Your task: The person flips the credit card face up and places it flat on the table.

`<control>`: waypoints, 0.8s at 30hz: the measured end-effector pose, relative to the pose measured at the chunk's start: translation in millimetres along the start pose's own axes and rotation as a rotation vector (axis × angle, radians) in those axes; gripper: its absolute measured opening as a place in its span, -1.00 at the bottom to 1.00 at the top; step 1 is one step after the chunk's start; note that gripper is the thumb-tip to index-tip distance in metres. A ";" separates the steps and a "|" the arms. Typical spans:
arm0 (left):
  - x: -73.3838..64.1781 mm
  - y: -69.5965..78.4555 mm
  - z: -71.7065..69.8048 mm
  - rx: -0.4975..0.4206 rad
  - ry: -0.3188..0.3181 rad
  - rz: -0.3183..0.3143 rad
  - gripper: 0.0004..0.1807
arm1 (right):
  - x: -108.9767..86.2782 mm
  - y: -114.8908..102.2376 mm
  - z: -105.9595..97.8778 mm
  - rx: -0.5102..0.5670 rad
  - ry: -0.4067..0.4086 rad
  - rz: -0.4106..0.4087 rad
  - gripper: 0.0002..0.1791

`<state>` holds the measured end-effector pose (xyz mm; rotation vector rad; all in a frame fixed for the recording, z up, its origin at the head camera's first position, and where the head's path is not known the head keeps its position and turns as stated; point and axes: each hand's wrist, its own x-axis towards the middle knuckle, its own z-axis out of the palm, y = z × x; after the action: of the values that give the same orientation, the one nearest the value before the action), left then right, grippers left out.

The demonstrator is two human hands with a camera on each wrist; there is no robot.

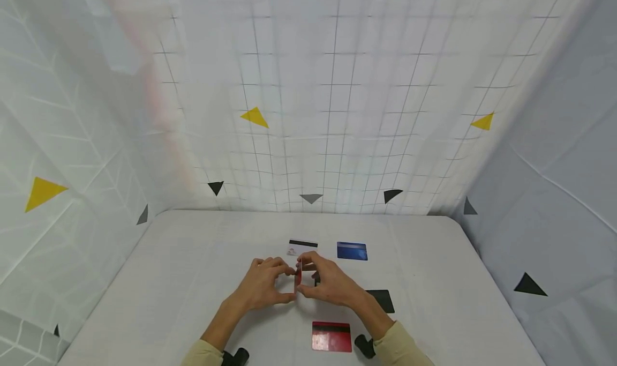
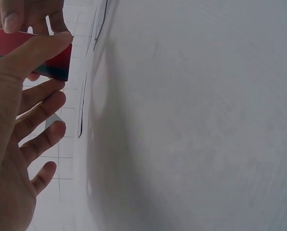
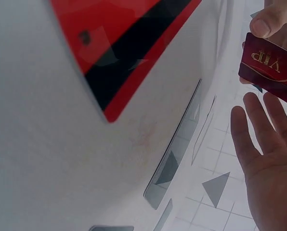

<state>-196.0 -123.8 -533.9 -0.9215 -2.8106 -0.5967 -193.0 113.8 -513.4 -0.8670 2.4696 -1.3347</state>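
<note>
Above the table's middle, a red card (image 1: 298, 280) stands on edge between my two hands. My left hand (image 1: 262, 284) pinches it by one side, its thumb lying across the striped face in the left wrist view; the other fingers are spread loosely. From the other side my right hand (image 1: 332, 284) pinches it too, between thumb and fingers. The right wrist view shows gold "VIP" lettering on the dark red face of this card (image 3: 268, 62). A second red card (image 1: 331, 338) with a dark stripe lies flat nearer my body. Something dark (image 1: 316, 281) is mostly hidden behind my right hand.
Past the hands, a white card (image 1: 302, 246) with a black stripe and a blue card (image 1: 352, 251) lie flat. My right forearm partly covers a black card (image 1: 384, 301). White sheeting (image 1: 308, 157) rises behind the white table (image 1: 202, 248).
</note>
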 end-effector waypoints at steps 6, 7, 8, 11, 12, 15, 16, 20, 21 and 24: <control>1.1 1.3 1.8 -0.024 -0.001 0.012 -0.46 | 0.0 -1.0 1.2 0.038 -0.009 -0.005 -0.35; 1.2 1.5 2.1 -0.025 0.000 0.015 -0.45 | -0.1 -1.2 1.5 0.043 -0.009 -0.003 -0.36; 1.3 1.7 2.5 -0.024 0.001 0.015 -0.45 | 0.0 -1.2 1.7 0.045 -0.007 -0.003 -0.36; 1.5 2.3 2.6 -0.023 -0.004 0.007 -0.45 | 0.2 -1.3 2.1 0.044 0.000 0.002 -0.38; 1.7 2.4 2.5 -0.024 -0.007 0.003 -0.45 | 0.3 -1.3 2.2 0.046 0.002 0.003 -0.38; 2.2 2.6 2.7 -0.023 -0.013 -0.005 -0.46 | 0.5 -1.0 2.1 0.045 0.005 0.003 -0.38; 2.2 2.6 2.9 -0.022 -0.012 -0.004 -0.46 | 0.4 -1.0 2.1 0.046 0.004 0.002 -0.38; 2.3 3.4 2.7 -0.018 -0.007 0.001 -0.46 | -0.2 -1.3 1.9 0.053 0.003 0.010 -0.38; 2.3 3.7 2.4 -0.020 -0.008 0.000 -0.46 | -0.3 -1.3 1.9 0.053 0.003 0.011 -0.37; 2.6 4.3 1.4 -0.024 -0.005 -0.001 -0.45 | -1.0 -0.7 1.6 0.044 0.010 0.008 -0.36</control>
<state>-195.6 -118.6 -533.2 -0.9276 -2.8143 -0.6305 -191.2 113.0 -513.8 -0.8416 2.4394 -1.3885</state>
